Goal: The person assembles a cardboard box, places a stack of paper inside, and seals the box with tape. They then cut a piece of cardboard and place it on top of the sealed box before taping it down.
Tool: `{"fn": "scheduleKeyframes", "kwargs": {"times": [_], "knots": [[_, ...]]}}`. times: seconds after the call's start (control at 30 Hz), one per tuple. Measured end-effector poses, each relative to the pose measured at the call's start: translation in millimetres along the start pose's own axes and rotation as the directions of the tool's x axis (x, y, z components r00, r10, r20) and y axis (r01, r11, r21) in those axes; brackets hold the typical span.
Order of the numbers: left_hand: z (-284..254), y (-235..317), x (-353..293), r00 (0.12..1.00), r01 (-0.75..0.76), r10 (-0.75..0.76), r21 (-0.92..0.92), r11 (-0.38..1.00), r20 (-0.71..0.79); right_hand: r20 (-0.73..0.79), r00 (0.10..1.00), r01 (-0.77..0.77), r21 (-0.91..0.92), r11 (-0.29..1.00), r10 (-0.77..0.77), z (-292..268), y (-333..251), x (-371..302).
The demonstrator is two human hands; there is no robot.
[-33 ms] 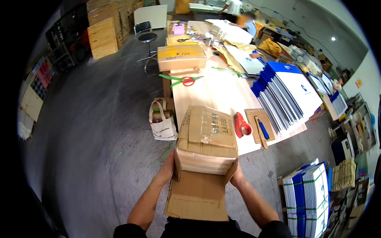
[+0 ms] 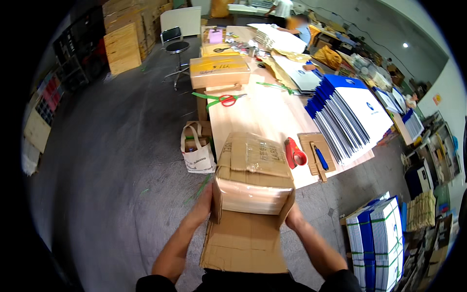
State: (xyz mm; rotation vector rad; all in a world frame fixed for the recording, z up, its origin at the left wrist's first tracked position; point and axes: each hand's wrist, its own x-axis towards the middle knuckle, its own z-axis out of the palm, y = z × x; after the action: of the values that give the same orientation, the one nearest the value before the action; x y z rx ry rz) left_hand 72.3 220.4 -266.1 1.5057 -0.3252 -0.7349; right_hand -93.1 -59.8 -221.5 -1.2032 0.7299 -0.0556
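Observation:
A brown cardboard box (image 2: 253,152) with clear tape on top sits at the near end of the table, its end facing me undone. Inside that end shows a pale stack under clear wrap (image 2: 253,197). The long bottom flap (image 2: 245,241) hangs down toward my body. My left hand (image 2: 206,202) holds the box's left side flap from outside, and my right hand (image 2: 294,214) holds the right side flap (image 2: 287,207). The fingers of both hands are partly hidden behind the cardboard. A red tape dispenser (image 2: 295,153) lies just right of the box.
Red-handled scissors (image 2: 227,100), a taped carton (image 2: 220,72) and a tall stack of blue-and-white folders (image 2: 348,119) are on the table (image 2: 243,114). A blue cutter (image 2: 321,158) rests on cardboard. Left stand a tote bag (image 2: 198,158) and a stool (image 2: 177,47). Bundled folders (image 2: 374,243) stand lower right.
The near end of the box and its right side flap have shifted slightly to the right, along with my right hand. Both hands stay on the side flaps.

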Motion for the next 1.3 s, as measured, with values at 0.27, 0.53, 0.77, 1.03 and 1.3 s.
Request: {"fn": "scheduleKeyframes", "kwargs": {"times": [0.27, 0.53, 0.77, 1.03, 1.3], "knots": [[9, 200, 18, 0.913, 0.124, -0.302, 0.518, 0.846, 0.275, 0.079, 0.970, -0.129, -0.631, 0.765, 0.229, -43, -142, -39], [-10, 175, 142, 0.921, -0.298, 0.193, 0.293, 0.908, 0.339, 0.133, 0.942, 0.334, -0.292, 0.896, -0.308, -55, -141, 35], [35, 194, 92, 0.957, -0.083, 0.124, -0.159, 0.984, 0.264, 0.246, 0.897, 0.381, -0.012, 0.925, -0.366, 8, -162, 11], [27, 216, 87, 0.964, -0.059, 0.064, -0.029, 0.998, 0.260, 0.024, 0.969, 0.244, -0.225, 0.943, -0.245, 34, -174, 3], [24, 262, 128, 0.851, -0.427, 0.167, 0.472, 0.771, 0.498, -0.166, 0.952, 0.205, -0.283, 0.937, -0.258, 51, -163, -14]]}}
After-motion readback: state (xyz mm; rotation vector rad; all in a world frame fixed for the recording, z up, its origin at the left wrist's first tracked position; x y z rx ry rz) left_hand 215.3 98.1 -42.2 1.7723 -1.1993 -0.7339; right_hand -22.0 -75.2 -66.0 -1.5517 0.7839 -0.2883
